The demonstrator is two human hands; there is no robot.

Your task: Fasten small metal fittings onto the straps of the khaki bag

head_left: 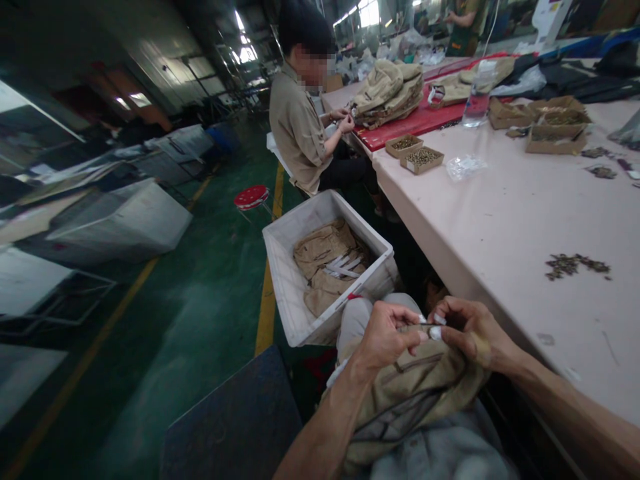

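A khaki cloth piece (420,383) with dark trim, seemingly a garment or bag, lies across my lap. My left hand (387,337) pinches its upper edge between thumb and fingers. Close beside it, my right hand (465,333) grips the same edge, with white wrapping on the thumb and a fingertip. Whether a small part sits between the fingertips is too small to make out. On the table (500,220) to the right is a loose pile of small brass-coloured pieces (575,265).
A white plastic bin (285,280) holding khaki pieces (327,250) stands ahead of my knees. Small cardboard boxes (423,160) of metal pieces and a water bottle (480,97) stand on the table. A co-worker (300,127) sits beyond the bin, near a red stool (251,197).
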